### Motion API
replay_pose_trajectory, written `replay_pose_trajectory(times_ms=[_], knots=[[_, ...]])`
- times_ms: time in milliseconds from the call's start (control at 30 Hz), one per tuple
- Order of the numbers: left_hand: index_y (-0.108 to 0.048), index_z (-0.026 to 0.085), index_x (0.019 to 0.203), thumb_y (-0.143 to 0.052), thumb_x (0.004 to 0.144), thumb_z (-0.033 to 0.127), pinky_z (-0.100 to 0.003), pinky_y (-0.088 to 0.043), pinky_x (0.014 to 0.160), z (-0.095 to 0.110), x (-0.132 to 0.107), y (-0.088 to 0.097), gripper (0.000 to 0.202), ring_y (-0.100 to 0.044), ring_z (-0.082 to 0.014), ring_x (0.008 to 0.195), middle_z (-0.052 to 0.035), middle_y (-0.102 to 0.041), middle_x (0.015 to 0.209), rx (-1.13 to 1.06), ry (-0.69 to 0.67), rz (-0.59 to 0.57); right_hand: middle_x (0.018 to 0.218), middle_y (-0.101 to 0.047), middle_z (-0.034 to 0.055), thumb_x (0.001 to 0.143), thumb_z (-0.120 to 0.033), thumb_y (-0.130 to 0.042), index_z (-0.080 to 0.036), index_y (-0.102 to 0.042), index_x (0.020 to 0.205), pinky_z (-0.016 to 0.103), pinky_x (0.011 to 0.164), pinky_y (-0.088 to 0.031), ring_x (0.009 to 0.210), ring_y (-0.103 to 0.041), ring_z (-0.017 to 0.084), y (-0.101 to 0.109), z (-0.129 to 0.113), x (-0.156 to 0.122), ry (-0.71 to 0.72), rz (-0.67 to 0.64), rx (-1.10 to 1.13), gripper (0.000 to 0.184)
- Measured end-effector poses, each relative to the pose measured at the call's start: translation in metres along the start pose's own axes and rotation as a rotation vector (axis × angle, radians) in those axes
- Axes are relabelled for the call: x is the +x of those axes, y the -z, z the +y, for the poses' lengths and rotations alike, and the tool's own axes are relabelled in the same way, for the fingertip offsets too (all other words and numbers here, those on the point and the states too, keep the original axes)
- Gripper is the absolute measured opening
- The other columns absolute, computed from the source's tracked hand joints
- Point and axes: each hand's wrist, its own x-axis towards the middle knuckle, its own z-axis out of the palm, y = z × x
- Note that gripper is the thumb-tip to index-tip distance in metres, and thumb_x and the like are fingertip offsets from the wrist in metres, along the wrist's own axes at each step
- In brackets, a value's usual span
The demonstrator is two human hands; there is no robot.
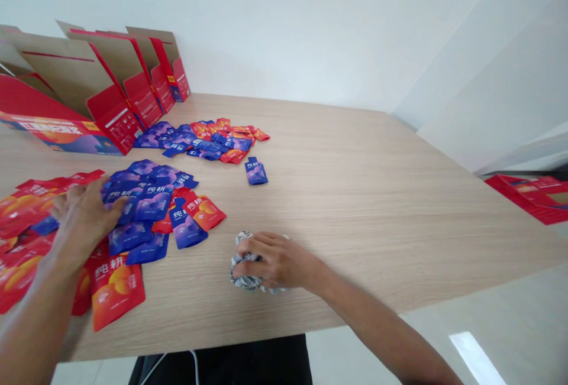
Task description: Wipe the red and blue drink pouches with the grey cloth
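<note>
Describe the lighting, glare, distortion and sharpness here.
Head view: soft, even light on the wall; head view: a bright patch, probably glare, on the floor at lower right; head view: apparent wide-angle stretch towards the right edge of the table; head view: large lettering readable on the pouches, smallest print too soft to read.

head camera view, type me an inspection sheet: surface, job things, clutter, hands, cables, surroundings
Surface: light wood-grain table, no spills seen
Job's things: crumpled patterned cloth; blue pouches and red pouches, overlapping in piles on the left and toward the back
Clutter: single blue pouch apart from the piles; open red boxes at back left
Hands: right hand curled over the cloth; left hand at the near pile, grip unclear
Cables: white cable below the front edge
Surroundings: white wall behind; red object far right, cut off
</note>
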Motion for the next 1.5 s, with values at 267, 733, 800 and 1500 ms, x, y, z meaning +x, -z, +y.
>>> replay_pose_trajectory(times_ms=[267,733,800,1500], knots=[[-0.059,0.009,0.139,-0.048,0.096,0.036,-0.057,-0.033,0.117,0.062,-0.012,-0.039,0.052,-0.044,-0.0391,0.139,-0.0211,-0.057,0.140,0.010,-0.409,-0.067,0.120,-0.065,0.0069,0.094,-0.018,-0.071,-0.025,-0.071,0.116,0.033,0.098,-0.052,0.114,-0.060,0.019,-0.002,-0.001,0.002,0.002,-0.068,-0.004,0.023],[-0.040,-0.005,0.149,-0.055,0.095,0.053,-0.052,-0.031,0.117,0.228,-0.007,-0.170,0.081,-0.033,-0.0477,0.151,-0.0399,-0.037,0.158,-0.058,-0.348,-0.278,0.118,-0.065,0.0073,0.100,-0.018,-0.064,-0.024,-0.071,0.119,0.029,0.095,-0.051,0.109,-0.061,0.017,-0.002,0.001,0.011,0.034,-0.104,0.047,0.021],[-0.041,-0.001,0.150,-0.067,0.087,0.051,-0.056,-0.029,0.117,0.237,-0.010,-0.173,0.086,-0.028,-0.0508,0.152,-0.0389,-0.032,0.161,-0.051,-0.344,-0.291,0.117,-0.065,0.0076,0.102,-0.018,-0.061,-0.023,-0.072,0.119,0.029,0.094,-0.052,0.108,-0.061,0.018,-0.001,0.000,0.011,0.030,-0.092,0.047,0.021],[-0.071,0.017,0.107,-0.053,0.094,0.035,-0.040,-0.051,0.086,0.205,-0.070,-0.129,0.029,-0.064,-0.0244,0.089,-0.0065,-0.070,0.091,-0.719,-0.208,-0.686,0.106,-0.065,0.0052,0.102,-0.021,-0.060,-0.023,-0.072,0.100,0.028,0.088,-0.053,0.096,-0.061,0.016,0.000,-0.003,0.000,0.092,0.345,-0.027,0.013]])
